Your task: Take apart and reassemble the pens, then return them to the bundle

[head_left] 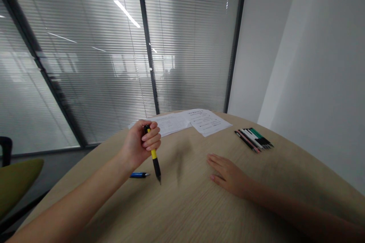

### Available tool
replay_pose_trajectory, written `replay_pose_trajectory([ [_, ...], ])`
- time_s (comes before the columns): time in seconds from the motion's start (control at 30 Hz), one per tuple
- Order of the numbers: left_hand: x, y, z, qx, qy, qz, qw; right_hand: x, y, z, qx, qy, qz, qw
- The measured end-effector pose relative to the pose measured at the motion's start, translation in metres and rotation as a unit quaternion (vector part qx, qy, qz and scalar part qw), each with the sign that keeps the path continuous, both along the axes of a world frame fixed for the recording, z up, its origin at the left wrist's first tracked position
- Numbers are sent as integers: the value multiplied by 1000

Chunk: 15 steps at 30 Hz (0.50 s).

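My left hand (142,141) grips a yellow and black mechanical pencil (154,155) in its fist, tip pointing down just above the wood tabletop (182,205). My right hand (226,171) lies flat on the table with its fingers spread a little, holding nothing. A blue pen (139,175) lies on the table just below my left hand, close to the pencil's tip. Its far end is a metal point.
Printed paper sheets (205,122) lie at the table's far edge. A bundle of several pens (253,139) lies to the right. An olive chair (17,186) stands at left, beyond the curved table edge. Glass partitions with blinds and a white wall surround the table.
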<state>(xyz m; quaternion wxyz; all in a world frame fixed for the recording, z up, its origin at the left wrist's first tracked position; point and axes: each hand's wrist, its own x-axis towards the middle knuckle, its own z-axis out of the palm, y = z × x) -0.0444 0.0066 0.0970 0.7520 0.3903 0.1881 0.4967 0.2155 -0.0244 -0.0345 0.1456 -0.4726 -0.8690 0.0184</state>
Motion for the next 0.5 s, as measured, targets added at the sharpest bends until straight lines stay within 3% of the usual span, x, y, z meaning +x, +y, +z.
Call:
replay_pose_trajectory([
  [0.27,2,2,-6,-41,-32,37,998,0,0,-1,7,27,6,1000],
  [0.5,22,-9,-17,-61,-56,63,995,-1,-2,2,36,28,20,999],
])
